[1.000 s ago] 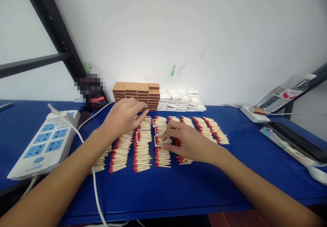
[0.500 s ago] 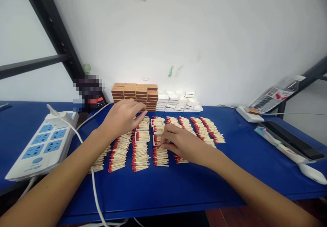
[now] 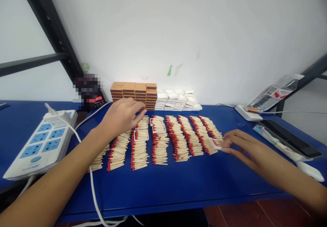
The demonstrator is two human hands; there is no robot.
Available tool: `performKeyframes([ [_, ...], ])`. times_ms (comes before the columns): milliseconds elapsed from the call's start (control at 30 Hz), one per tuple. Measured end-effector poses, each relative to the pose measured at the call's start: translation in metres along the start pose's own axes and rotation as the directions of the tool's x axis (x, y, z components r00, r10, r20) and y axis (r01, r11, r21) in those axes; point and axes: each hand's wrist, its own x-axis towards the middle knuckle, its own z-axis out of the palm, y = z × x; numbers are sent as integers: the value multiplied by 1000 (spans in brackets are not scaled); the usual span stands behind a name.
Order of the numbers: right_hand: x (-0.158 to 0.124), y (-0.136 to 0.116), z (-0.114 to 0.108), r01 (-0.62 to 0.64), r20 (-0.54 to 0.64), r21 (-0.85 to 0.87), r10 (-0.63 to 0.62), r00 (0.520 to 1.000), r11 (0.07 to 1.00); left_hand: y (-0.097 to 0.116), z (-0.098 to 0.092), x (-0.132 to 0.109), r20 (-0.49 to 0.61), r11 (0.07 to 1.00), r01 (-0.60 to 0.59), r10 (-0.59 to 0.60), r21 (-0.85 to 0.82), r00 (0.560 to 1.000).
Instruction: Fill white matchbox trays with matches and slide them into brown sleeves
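Several rows of red-tipped matches (image 3: 178,136) lie on a blue table (image 3: 178,182). A few white trays filled with matches (image 3: 158,127) sit on the rows near the middle. My left hand (image 3: 121,116) rests over the left rows, fingers stretched out, tips near a filled tray (image 3: 142,125). My right hand (image 3: 244,147) is at the right end of the rows, fingers pinched on a small white tray of matches (image 3: 216,143).
Brown matchbox sleeves (image 3: 134,94) and white inner trays (image 3: 178,101) are stacked against the wall. A white power strip (image 3: 38,142) with a cable lies at left. At right are a second power strip (image 3: 246,113), a dark phone (image 3: 288,136) and a plastic packet (image 3: 274,94).
My right hand has moved from the middle rows to the right end of the rows, carrying a small tray of matches. My left hand has stayed in place.
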Motion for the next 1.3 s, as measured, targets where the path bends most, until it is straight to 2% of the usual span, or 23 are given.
performKeyframes([
  [67, -23, 27, -2, -94, -2, -11, 94, 996, 996, 1, 0, 1, 5, 1000, 5, -5, -8, 1000],
  [133, -38, 43, -3, -143, 10, -4, 143, 990, 990, 2, 0, 1, 9, 1000, 6, -6, -17, 1000],
  [267, -47, 46, 0, -184, 21, -14, 184, 983, 983, 1, 3, 0, 24, 1000, 6, -5, -21, 1000],
  [400, -42, 42, 7, -200, -35, -26, 199, 979, 979, -1, 6, -2, 29, 1000, 0, 0, -4, 1000],
  [667, -24, 45, 8, -138, 11, 17, 137, 990, 990, -1, 3, -1, 8, 1000, -13, 13, 10, 1000],
  [967, 1, 36, 6, -208, -25, 11, 209, 978, 978, -1, 1, -1, -9, 1000, -16, 16, 7, 1000],
  [1167, 2, 40, 12, -240, -100, -25, 237, 966, 970, -1, 0, -1, -5, 1000, -12, 12, 1, 1000],
  [1300, -3, 41, 12, -184, -85, -52, 179, 980, 982, -1, 0, -1, 7, 1000, -1, 1, -16, 1000],
])
